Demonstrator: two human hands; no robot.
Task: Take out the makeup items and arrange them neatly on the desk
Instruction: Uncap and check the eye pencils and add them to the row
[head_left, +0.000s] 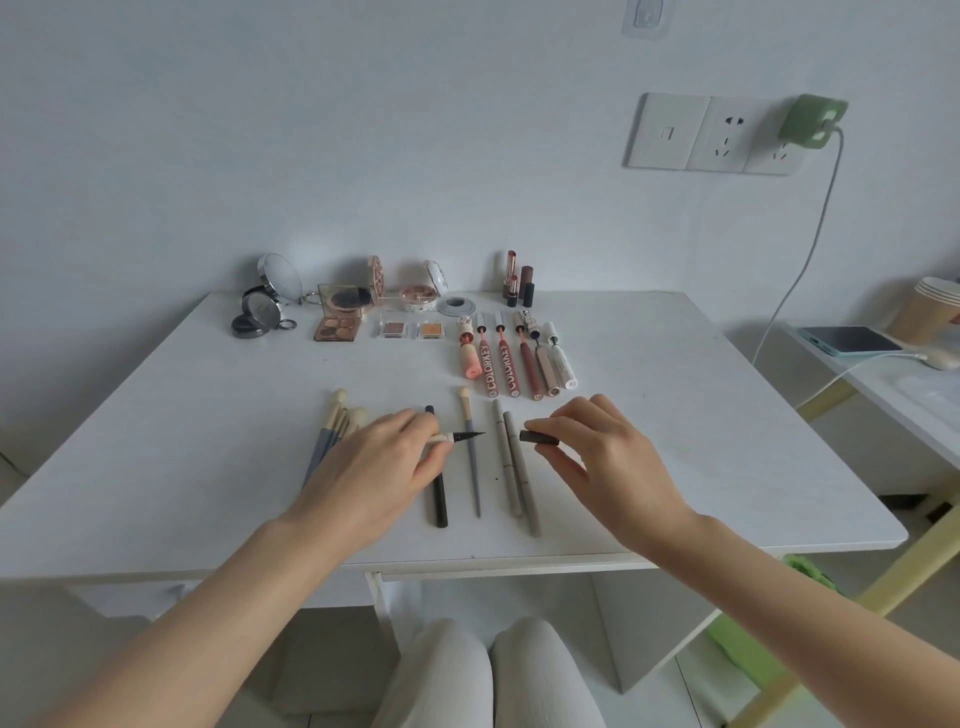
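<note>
Eyeliner pen with cream barrel and black brush tip (457, 437) is pinched in the left hand (374, 467) grip, tip toward 3 o'clock. Right hand (597, 457) grip pinches its dark cylindrical cap (539, 438). Both hover above the white counter (727, 467), over grey pencils (514, 467).

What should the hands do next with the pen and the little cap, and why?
Probably bring the small dark cap in the right hand toward the bare black tip of the thin eyeliner pen held by the left hand and push it on. Tip and cap face each other, apart.
</note>
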